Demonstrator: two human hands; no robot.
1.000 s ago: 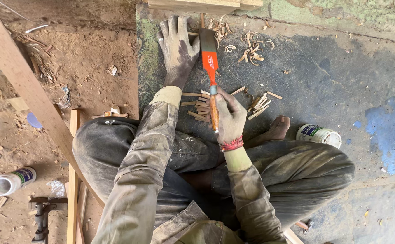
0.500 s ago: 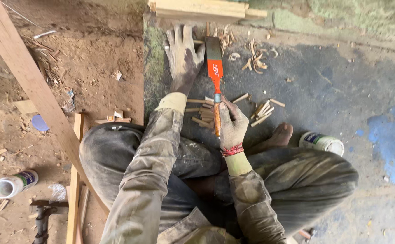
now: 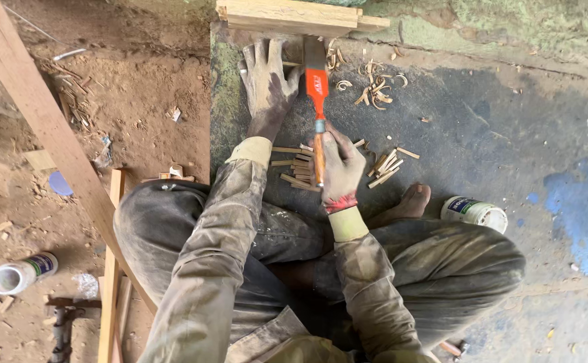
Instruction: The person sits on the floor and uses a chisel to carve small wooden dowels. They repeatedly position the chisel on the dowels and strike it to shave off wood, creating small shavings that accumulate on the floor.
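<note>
My right hand point(image 3: 340, 166) grips the wooden handle of an orange chisel point(image 3: 317, 94) that points away from me. Its blade lies at the edge of a pale wooden block point(image 3: 287, 15) at the top of the view. My left hand point(image 3: 267, 81) lies flat, fingers spread, on the dark ground just left of the chisel, touching the block's near edge. Small cut wood sticks point(image 3: 298, 168) lie under and around my right hand, with more sticks point(image 3: 388, 167) to its right. I sit cross-legged, one bare foot point(image 3: 411, 200) showing at the right.
Curled wood shavings point(image 3: 374, 84) lie right of the chisel. A small white tin point(image 3: 474, 212) stands by my right knee, another tin point(image 3: 19, 272) lies at lower left. A long plank point(image 3: 35, 107) runs diagonally at left; a thin wooden strip point(image 3: 111, 269) lies beside my left leg.
Both hands and the chisel have moved farther from me, up to the wooden block. The left hand has flattened out against the block's edge.
</note>
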